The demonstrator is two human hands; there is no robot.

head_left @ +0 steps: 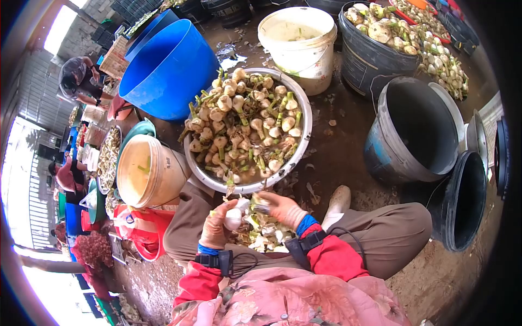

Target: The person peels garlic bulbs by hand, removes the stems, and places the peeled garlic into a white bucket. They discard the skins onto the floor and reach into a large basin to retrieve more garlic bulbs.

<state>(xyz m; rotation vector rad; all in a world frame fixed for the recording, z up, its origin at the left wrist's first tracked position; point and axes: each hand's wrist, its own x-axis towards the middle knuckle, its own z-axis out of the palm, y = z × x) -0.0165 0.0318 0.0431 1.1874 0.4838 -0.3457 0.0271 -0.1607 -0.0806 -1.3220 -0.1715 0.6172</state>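
Lower centre of the frame, above the lap of a seated person: one white bulb, clasped in the left grip, fingers wrapped on its outer side. Facing it, the right grip, fingers drawn together on a small item too blurred to name; both meet close in front of the body, probably so one steadies while the other works.

Directly below the grips: a loose heap of peelings and leaf scraps between the legs, seemingly where bits drop.

Centre: one wide basin, pale-rimmed, piled with stemmed bulbs in brownish water; set just beyond the knees, presumably for easy reach.

Left of centre: one cream bucket, beside the basin. Upper left: one large blue tub, tilted. Upper centre: one white bucket. Upper right: one black bucket heaped with bulbs. Right: one grey bucket, mouth tipped toward the viewer.

Condition of the held bulb: white, rounded, smooth-looking, cleaner than the basin lot, which shows tan, soil-stained skins, trimmed green stalks and tangled dark roots.
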